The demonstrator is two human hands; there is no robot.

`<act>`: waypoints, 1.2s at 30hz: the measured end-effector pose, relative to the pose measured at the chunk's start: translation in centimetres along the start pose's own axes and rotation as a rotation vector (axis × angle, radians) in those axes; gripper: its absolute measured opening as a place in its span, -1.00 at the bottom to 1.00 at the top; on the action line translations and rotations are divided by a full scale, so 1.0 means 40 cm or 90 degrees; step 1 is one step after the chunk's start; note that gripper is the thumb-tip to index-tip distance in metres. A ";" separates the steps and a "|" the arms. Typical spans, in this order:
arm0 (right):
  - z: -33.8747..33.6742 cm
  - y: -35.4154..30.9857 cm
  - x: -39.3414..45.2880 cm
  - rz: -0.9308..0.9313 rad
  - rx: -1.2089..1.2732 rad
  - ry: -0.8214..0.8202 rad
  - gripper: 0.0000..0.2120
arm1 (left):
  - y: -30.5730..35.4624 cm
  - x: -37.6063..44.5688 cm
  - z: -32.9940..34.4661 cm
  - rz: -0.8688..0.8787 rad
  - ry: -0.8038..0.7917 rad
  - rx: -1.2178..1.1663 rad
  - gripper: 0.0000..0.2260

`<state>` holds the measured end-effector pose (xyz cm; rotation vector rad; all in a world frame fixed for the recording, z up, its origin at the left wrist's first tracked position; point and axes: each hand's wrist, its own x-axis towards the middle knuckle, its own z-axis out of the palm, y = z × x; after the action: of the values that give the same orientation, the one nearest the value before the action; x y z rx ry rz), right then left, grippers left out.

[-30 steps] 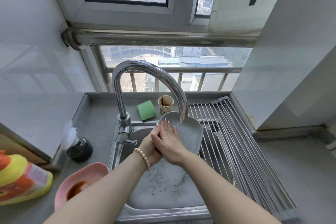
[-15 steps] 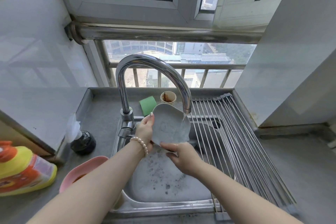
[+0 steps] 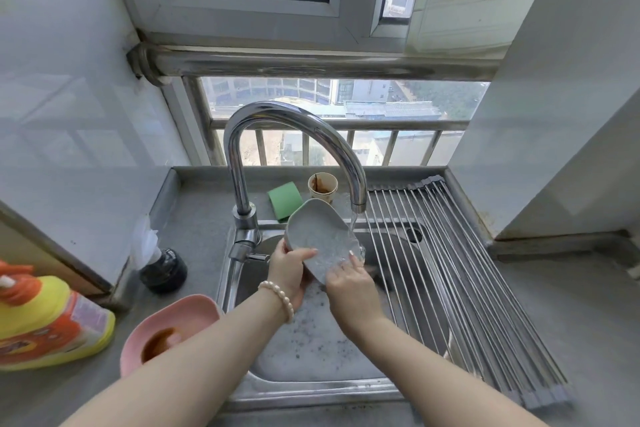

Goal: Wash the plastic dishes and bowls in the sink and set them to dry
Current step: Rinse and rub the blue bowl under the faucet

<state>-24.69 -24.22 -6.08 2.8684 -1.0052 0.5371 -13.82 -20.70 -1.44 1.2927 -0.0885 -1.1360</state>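
- Grey plastic dish (image 3: 320,236) is held tilted over the sink (image 3: 311,388), its hollow side facing the camera, with the far rim raised toward the tap.
- Water (image 3: 352,224) runs from the faucet (image 3: 294,135) spout onto the dish's right edge.
- Left hand (image 3: 289,274) grips the dish's lower left rim, thumb curled over the inside and the other fingers hidden behind it; a pearl bracelet (image 3: 278,298) sits on that wrist.
- Right hand (image 3: 349,282) holds the lower right edge, fingers (image 3: 353,258) bent up onto the wet inner face.
- Pink bowl (image 3: 166,329) with brown residue rests on the tabletop (image 3: 194,218) left of the sink.
- Roll-up drying rack (image 3: 460,274) spans the sink's right part.
- Green sponge (image 3: 284,199) and a stained paper cup (image 3: 322,186) stand behind the faucet.
- Yellow detergent bottle (image 3: 45,322) lies at far left.
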 end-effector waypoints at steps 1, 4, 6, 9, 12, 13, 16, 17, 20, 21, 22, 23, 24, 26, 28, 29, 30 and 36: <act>-0.012 -0.014 0.008 -0.006 0.046 0.037 -0.67 | -0.014 -0.004 -0.001 -0.003 0.017 -0.008 -0.67; -0.006 -0.032 0.009 -0.005 0.189 0.086 -0.74 | -0.019 0.005 -0.017 -0.028 0.069 -0.021 -0.68; 0.015 -0.024 -0.004 -0.006 0.307 0.077 -0.93 | -0.003 0.020 -0.029 -0.044 0.097 -0.003 -0.74; 0.029 0.030 -0.016 -0.030 0.311 0.091 -0.90 | 0.024 0.021 -0.029 -0.015 0.154 0.084 -0.87; 0.028 0.096 -0.013 -0.115 0.156 0.041 -0.89 | 0.039 0.014 -0.024 0.012 0.143 0.148 -0.81; 0.028 0.108 -0.011 -0.125 0.080 0.012 -0.82 | 0.040 0.013 -0.028 0.007 0.140 0.158 -0.81; 0.033 0.120 -0.006 -0.109 -0.070 -0.046 -0.50 | 0.041 0.010 -0.032 -0.055 0.108 0.153 -0.86; 0.040 0.121 -0.006 -0.113 -0.090 -0.036 -0.51 | 0.041 0.010 -0.033 -0.071 0.089 0.141 -0.86; 0.024 0.101 0.003 -0.114 -0.044 0.021 -0.63 | 0.030 0.008 -0.036 -0.071 0.057 0.086 -0.85; 0.008 0.085 0.009 -0.103 -0.007 0.035 -0.68 | 0.018 0.003 -0.033 -0.055 0.041 0.049 -0.84; -0.009 0.063 0.016 -0.088 0.037 0.042 -0.70 | 0.003 -0.005 -0.024 -0.035 0.021 0.011 -0.79; -0.026 0.038 0.025 -0.072 0.077 0.047 -0.69 | -0.012 -0.014 -0.014 -0.019 0.007 -0.023 -0.69; -0.034 0.015 0.031 -0.059 0.103 0.050 -0.69 | -0.026 -0.018 -0.006 -0.011 0.012 -0.047 -0.59; -0.033 -0.014 0.033 -0.028 0.148 0.071 -0.71 | -0.035 -0.016 0.001 -0.009 0.057 -0.076 -0.60; -0.015 -0.018 0.019 0.023 0.275 0.110 -0.83 | -0.023 0.003 -0.002 -0.026 0.076 -0.075 -0.58; -0.011 -0.013 0.011 0.040 0.350 0.140 -0.92 | -0.013 0.008 -0.004 -0.030 0.077 -0.062 -0.54; -0.010 -0.003 0.002 0.042 0.394 0.167 -0.96 | -0.005 0.015 -0.006 -0.031 0.084 -0.047 -0.53; -0.001 0.093 -0.013 -0.117 0.074 0.105 -0.80 | 0.031 0.019 -0.013 -0.049 0.074 0.076 -0.70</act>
<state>-27.37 -26.82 -6.46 2.9149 -0.6989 0.8235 -12.38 -21.05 -1.06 1.4765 -0.0202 -1.1322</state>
